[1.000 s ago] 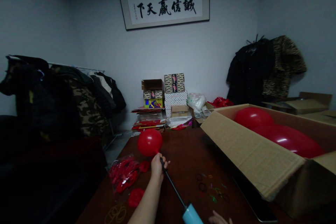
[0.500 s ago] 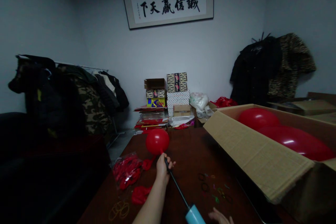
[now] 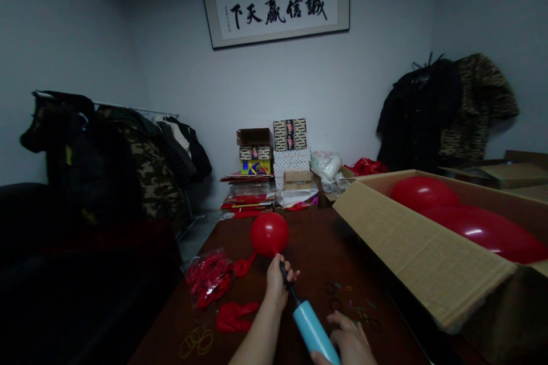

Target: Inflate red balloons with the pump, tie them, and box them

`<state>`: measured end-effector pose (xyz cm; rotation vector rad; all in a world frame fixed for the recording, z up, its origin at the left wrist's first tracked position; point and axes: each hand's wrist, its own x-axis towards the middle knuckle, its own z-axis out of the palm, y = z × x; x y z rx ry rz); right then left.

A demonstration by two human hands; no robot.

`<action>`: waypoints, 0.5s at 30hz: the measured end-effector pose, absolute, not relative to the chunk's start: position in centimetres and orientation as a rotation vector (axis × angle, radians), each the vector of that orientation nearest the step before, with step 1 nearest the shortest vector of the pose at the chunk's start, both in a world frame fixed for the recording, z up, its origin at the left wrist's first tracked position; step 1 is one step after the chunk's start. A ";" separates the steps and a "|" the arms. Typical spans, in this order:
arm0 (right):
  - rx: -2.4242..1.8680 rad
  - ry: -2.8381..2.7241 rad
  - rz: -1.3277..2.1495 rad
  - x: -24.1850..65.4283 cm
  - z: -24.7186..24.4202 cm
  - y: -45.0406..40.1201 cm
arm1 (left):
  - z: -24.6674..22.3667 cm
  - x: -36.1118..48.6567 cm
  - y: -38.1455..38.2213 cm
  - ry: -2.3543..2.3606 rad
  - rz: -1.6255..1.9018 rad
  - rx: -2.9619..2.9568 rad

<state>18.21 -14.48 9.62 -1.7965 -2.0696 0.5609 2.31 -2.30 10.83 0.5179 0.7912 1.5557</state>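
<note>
My left hand (image 3: pixel 276 284) is shut around the dark neck of a light blue hand pump (image 3: pixel 311 331). A round, inflated red balloon (image 3: pixel 269 234) sits on the pump's nozzle just above that hand. My right hand (image 3: pixel 346 341) is at the lower end of the pump barrel, with the thumb on one side and the fingers on the other. Left of my hands lie a plastic bag of deflated red balloons (image 3: pixel 208 278) and a loose deflated red balloon (image 3: pixel 237 317). Small coloured rubber bands (image 3: pixel 346 302) lie by my right hand.
The dark wooden table (image 3: pixel 325 234) holds tan rubber bands (image 3: pixel 196 341). An open cardboard box (image 3: pixel 422 239) at the right holds large red balloons (image 3: pixel 483 234). Stacked boxes stand behind the table, with clothes hanging on both sides.
My right hand has risen from the bottom edge to the pump barrel. The pump, my left hand and the red balloon have shifted right in view.
</note>
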 end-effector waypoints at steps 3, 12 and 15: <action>-1.780 -2.036 0.577 17.5 11.0 -13.8 | 10.6 2.8 -2.5 0.789 1.504 0.508; -1.819 -2.055 0.507 16.1 8.7 -13.3 | 8.4 2.7 -1.5 0.911 1.473 0.576; -1.836 -2.087 0.458 16.5 7.0 -13.4 | 7.0 3.1 -1.1 0.944 1.471 0.557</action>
